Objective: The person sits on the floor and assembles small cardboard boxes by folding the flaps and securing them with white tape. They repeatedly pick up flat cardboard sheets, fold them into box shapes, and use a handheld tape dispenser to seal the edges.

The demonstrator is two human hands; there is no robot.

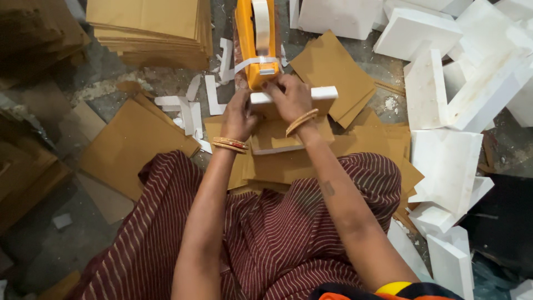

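Observation:
My left hand (239,115) and my right hand (290,99) both grip a white foam slab (323,93) wrapped partly in brown cardboard (276,136), held low over my lap. Directly beyond my fingers stands an orange tape dispenser (252,39) with a white tape roll, and a strip of tape (244,64) runs across its front end. Bangles sit on both wrists. The slab's left part is hidden under my fingers.
Brown cardboard sheets (130,141) lie around my knees, and a tall stack (152,28) stands at the back left. White foam blocks (447,161) pile up on the right. Torn white tape strips (191,105) litter the grey floor (44,244).

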